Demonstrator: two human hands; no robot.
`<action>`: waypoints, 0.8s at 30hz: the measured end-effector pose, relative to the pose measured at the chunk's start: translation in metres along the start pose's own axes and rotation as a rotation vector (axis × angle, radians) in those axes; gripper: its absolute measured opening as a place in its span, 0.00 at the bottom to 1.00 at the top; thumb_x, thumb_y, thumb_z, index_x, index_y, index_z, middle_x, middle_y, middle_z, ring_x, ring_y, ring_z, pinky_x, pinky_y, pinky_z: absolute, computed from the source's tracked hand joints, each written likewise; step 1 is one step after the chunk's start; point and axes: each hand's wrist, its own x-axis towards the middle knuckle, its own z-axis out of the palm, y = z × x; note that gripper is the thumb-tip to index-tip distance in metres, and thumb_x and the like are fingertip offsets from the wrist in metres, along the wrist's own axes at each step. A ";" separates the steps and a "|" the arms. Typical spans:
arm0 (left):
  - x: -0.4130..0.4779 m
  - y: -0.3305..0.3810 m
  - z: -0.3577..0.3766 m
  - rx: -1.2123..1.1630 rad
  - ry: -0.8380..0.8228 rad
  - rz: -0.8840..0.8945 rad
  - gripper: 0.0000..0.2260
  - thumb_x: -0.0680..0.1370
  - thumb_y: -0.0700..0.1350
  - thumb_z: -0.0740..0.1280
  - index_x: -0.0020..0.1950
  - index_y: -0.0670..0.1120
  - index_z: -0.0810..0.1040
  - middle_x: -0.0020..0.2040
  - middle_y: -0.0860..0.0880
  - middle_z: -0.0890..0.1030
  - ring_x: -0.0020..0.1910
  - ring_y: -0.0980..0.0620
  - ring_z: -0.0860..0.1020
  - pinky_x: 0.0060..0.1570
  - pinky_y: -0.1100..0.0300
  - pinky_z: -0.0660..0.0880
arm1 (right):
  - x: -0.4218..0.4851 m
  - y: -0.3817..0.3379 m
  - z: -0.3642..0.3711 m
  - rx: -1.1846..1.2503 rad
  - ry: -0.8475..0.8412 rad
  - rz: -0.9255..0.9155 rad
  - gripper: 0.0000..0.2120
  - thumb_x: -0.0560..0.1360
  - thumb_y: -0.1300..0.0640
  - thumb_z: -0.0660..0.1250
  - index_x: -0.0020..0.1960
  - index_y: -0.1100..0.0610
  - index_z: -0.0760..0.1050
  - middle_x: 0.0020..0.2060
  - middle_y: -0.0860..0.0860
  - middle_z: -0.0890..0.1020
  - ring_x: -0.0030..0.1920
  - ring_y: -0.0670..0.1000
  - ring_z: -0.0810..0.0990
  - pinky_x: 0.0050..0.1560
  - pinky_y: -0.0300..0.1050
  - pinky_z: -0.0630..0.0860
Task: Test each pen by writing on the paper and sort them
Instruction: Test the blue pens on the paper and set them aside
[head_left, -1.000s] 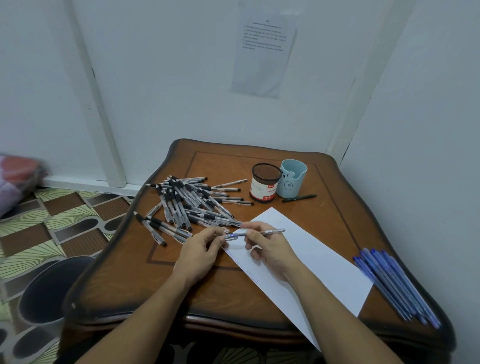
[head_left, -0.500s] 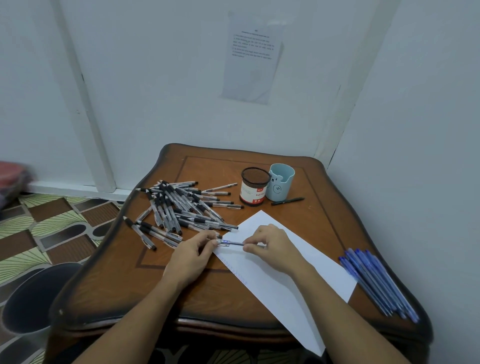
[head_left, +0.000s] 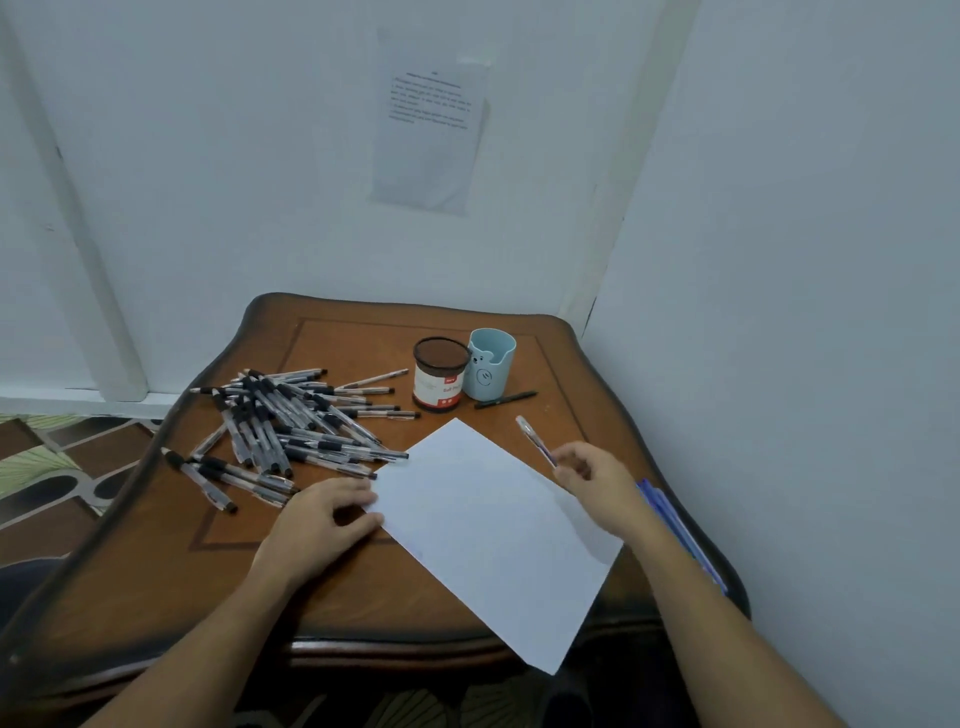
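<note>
1. One brown wooden table (head_left: 337, 353) is set in a white-walled corner.
2. A white paper sheet (head_left: 488, 535) is laid slantwise on its near right part.
3. Clear pens with black grips (head_left: 291, 421) are heaped at the left, and blue pens (head_left: 675, 525) are gathered at the right edge.
4. The left hand (head_left: 317, 525) is rested, relaxed and holding nothing, with its fingertips at the sheet's left edge.
5. A clear blue-inked pen (head_left: 535, 441) is pinched by the right hand (head_left: 597, 478), just right of the sheet.
6. A white brown-rimmed canister (head_left: 439, 382) and a pale blue cup (head_left: 491, 364) are stood at the far side, touching.
7. A black pen (head_left: 506, 399) is laid just beside them.

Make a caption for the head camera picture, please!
Right hand holds a blue pen above the table; left hand rests at the paper edge beside a pile of black pens.
</note>
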 end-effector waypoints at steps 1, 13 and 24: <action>0.000 0.000 0.000 -0.005 0.010 -0.003 0.15 0.74 0.55 0.71 0.59 0.54 0.81 0.64 0.58 0.77 0.63 0.60 0.72 0.64 0.60 0.67 | -0.002 0.010 -0.011 -0.021 0.038 0.057 0.06 0.80 0.59 0.65 0.54 0.50 0.77 0.47 0.45 0.79 0.47 0.45 0.76 0.40 0.35 0.70; -0.002 0.005 0.000 -0.025 0.023 -0.026 0.16 0.72 0.56 0.73 0.57 0.52 0.82 0.63 0.56 0.79 0.62 0.57 0.74 0.62 0.57 0.69 | -0.034 0.082 -0.064 -0.177 0.146 0.373 0.09 0.76 0.62 0.69 0.55 0.57 0.82 0.52 0.57 0.83 0.47 0.50 0.77 0.49 0.40 0.69; -0.002 0.006 -0.001 -0.049 0.050 -0.043 0.17 0.70 0.56 0.74 0.57 0.51 0.83 0.62 0.56 0.79 0.61 0.58 0.75 0.61 0.59 0.69 | -0.007 0.059 -0.054 -0.070 0.267 0.239 0.07 0.78 0.58 0.68 0.55 0.58 0.80 0.45 0.51 0.80 0.45 0.49 0.77 0.43 0.40 0.70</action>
